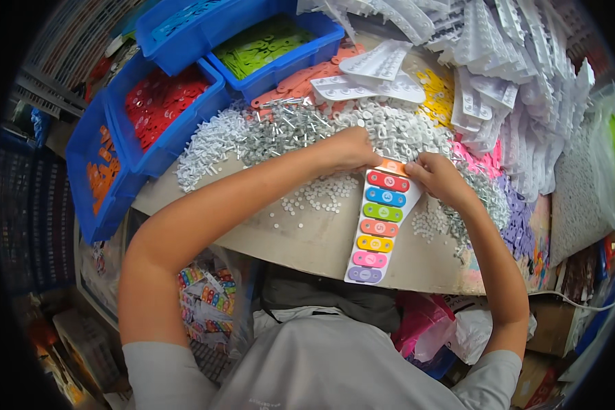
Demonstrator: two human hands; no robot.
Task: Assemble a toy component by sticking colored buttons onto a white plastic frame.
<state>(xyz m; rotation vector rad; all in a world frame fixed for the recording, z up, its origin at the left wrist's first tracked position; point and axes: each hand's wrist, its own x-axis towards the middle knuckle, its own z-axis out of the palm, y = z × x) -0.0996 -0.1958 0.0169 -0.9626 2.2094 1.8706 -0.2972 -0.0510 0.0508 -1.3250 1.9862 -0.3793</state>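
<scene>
At the table (287, 242), the left hand (354, 149) and right hand (436, 176) pinch a toy xylophone (378, 228) (eight-barred) by its orange end (392, 166).

- Centre: most of the left hand's (354, 149) fingers were tucked out of sight, so a pinch or a mere press on the orange bar (391, 166) could not be told.
- Centre: the right hand (438, 178) had its lower fingers curled from view.
- Centre: both hands covered the ends of the orange bar and part of the board's (358, 236) upper edge.
- Lower left: the left arm (232, 195) hid part of a bag (208, 301).
- Top left: the frame cut off the uppermost blue bin (167, 53).
- Upper right: the white boards (492, 61) ran past the top edge.
- Far left: the crates (34, 184) were dim and blurred.
- Right: the clear bag's (581, 184) grains were too small to tell.
- Bottom: the frame cut off the shirt (307, 362).
</scene>
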